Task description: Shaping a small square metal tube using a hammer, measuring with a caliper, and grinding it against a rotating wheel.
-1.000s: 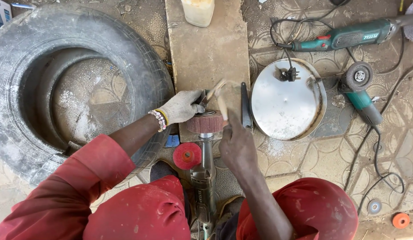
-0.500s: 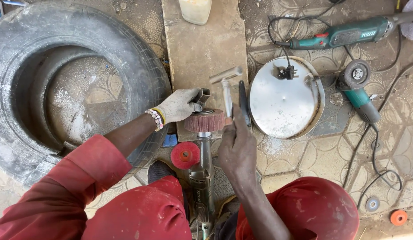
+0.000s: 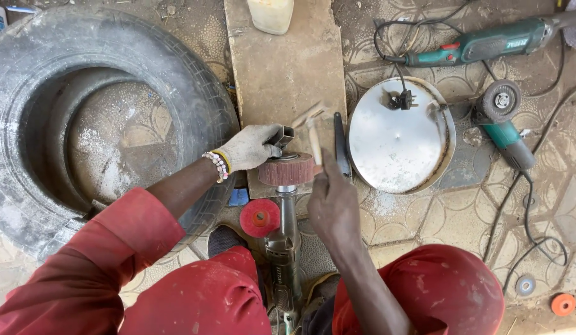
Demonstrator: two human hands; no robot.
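I am looking down at a reddish-brown cylindrical flap wheel (image 3: 286,169), which is sitting on the head of a grey power tool (image 3: 284,248) lying between the person's knees, at the near edge of a flat tan board (image 3: 281,68) on the patterned floor (image 3: 424,217). The left hand (image 3: 250,147), wearing a pale knitted work glove, is gripping a short dark square metal tube (image 3: 283,134) with closed fingers, holding it just above the wheel; I cannot tell whether the tube is touching it. The bare right hand (image 3: 332,201) is closing its fingers around a thin pale wooden-handled tool (image 3: 314,138), which is standing up just beside the wheel's right side. A dark flat metal bar (image 3: 341,146) is lying just right of that tool. A bright red round disc (image 3: 260,218) is resting on the floor beside the power tool's neck. Further right, a round shiny metal lid (image 3: 393,146) is lying with a black plug on it, and beyond it two green angle grinders (image 3: 508,133) are lying with their black cables trailing. A large worn black tyre (image 3: 108,80) is filling the left side, touching the person's left arm.
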